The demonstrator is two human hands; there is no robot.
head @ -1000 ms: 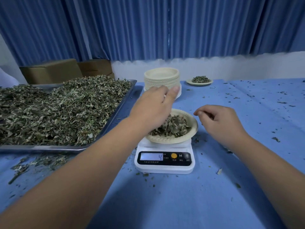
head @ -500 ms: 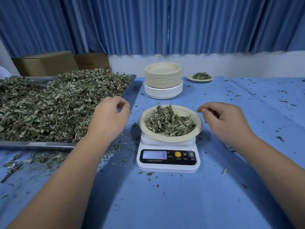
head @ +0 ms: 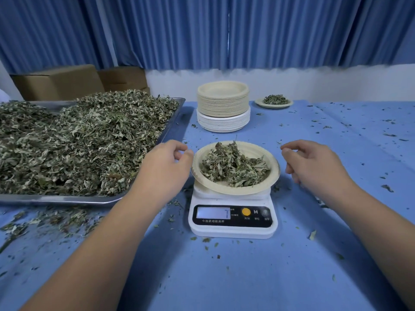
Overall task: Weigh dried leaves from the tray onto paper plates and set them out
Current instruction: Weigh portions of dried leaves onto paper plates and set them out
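A paper plate (head: 273, 176) heaped with dried leaves (head: 233, 167) sits on a white digital scale (head: 233, 230) at the table's middle; the display shows one digit that looks like a 7. My left hand (head: 164, 167) is at the plate's left rim with loosely curled fingers, its fingertips at or just touching the edge. My right hand (head: 314, 162) hovers a little off the right rim, fingers loosely curled and holding nothing I can see. On the left, a metal tray (head: 67, 199) holds a big pile of dried leaves (head: 78, 142).
A tall stack of empty paper plates (head: 223, 102) stands behind the scale. Another filled plate (head: 274, 102) sits at the back right. Cardboard boxes (head: 58, 83) stand behind the tray. Leaf crumbs litter the blue tablecloth (head: 224, 277).
My left hand left the plate after dropping leaves, drew back toward the tray, then returned to the plate's left rim. The right hand barely moved. The display changed from 9 to about 7.
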